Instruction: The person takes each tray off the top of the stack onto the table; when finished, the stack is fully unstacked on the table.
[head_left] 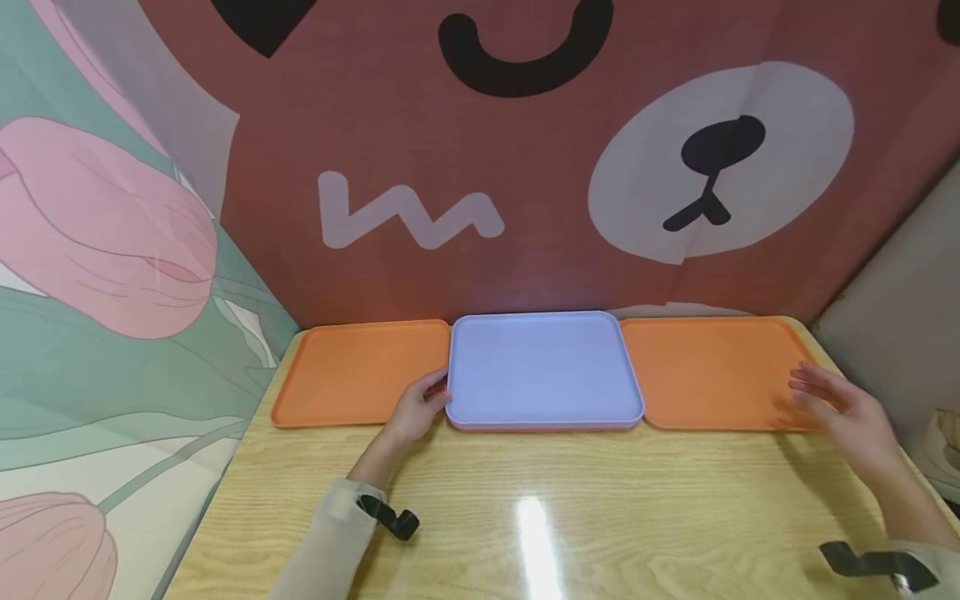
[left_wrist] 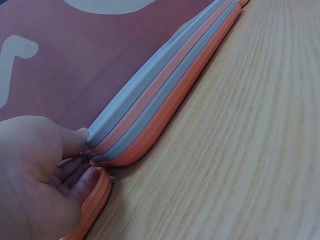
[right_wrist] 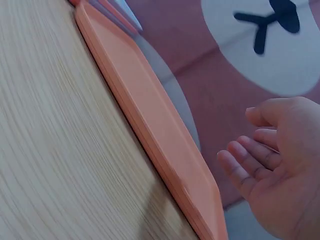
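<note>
Touching blue tray (head_left: 543,367) with left grip (head_left: 417,408), unclear whether pinching; holding right grip (head_left: 857,421) loose-fingered near right orange tray (head_left: 708,375).

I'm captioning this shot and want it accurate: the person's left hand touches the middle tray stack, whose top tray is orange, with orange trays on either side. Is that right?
Not quite: the middle tray stack has a lavender top tray, not an orange one, as the head view shows. The left hand does touch that stack, with orange trays on either side.
</note>
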